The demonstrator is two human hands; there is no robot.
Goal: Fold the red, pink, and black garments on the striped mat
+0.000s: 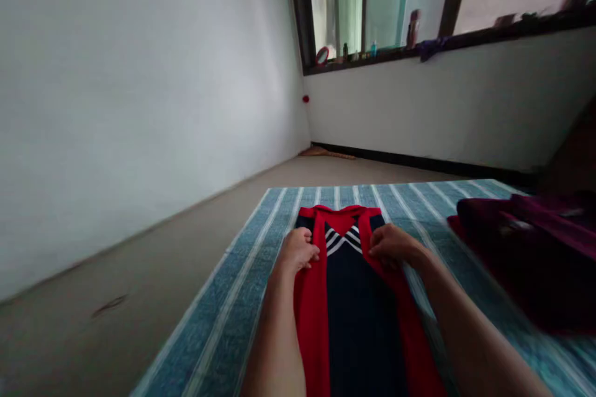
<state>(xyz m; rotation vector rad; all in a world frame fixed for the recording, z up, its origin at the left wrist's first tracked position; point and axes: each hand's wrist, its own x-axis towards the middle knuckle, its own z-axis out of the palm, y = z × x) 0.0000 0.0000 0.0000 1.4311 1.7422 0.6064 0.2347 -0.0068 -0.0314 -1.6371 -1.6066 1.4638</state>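
A red and navy shirt [361,316] with white chevron stripes lies lengthwise in front of me, its red sides folded in over the navy middle. My left hand [300,249] is closed on the left folded side near the far end, thumb and fingers pinching the red cloth. On the opposite side my right hand [393,244] pinches the right folded edge, just beside the stripes. Both forearms reach along the shirt's sides. Beneath it is a blue cloth [246,267] with white stripes.
To the right, a dark maroon and purple pile of fabric [535,254] rests on the striped cloth. Bare floor [153,273] and a white wall [153,93] lie to the left. Small bottles and a round mirror [322,55] stand on the window sill [395,54].
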